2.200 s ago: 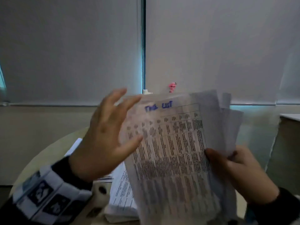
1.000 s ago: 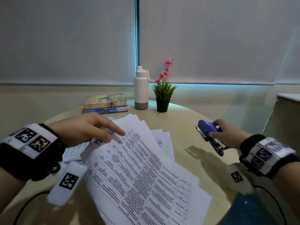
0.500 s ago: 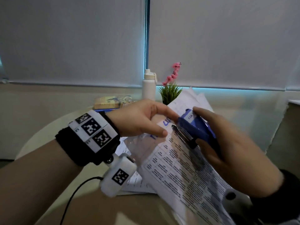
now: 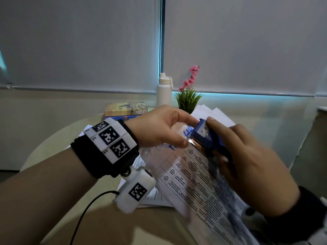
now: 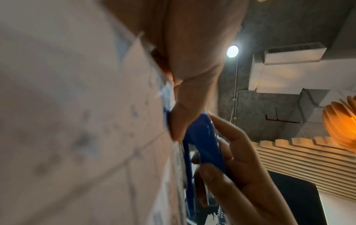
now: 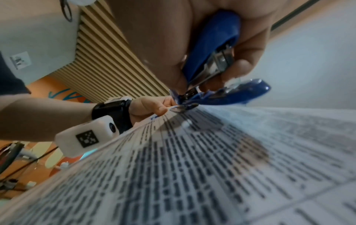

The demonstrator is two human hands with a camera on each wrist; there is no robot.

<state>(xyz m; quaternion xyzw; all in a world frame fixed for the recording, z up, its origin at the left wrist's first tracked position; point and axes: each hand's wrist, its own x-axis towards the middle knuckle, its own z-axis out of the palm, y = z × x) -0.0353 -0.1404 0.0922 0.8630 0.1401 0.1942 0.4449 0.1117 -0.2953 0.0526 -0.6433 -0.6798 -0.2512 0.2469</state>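
Stapler [image 4: 203, 136] half hidden by right hand [image 4: 247, 167]; papers [image 4: 194, 183] blurred.

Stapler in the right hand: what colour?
Blue stapler, silver metal inside; right wrist view shows it best.

A black wristband [image 4: 92, 161] behind the left hand [image 4: 157, 128] bears three square markers on white; a white pod [image 4: 136, 193] trails a black cable [image 4: 83, 216]. Right cuff [image 4: 307, 207] seems dark.

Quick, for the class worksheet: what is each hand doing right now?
Left hand: pinches the corner of the papers.
Right hand: grips the blue stapler at that corner.
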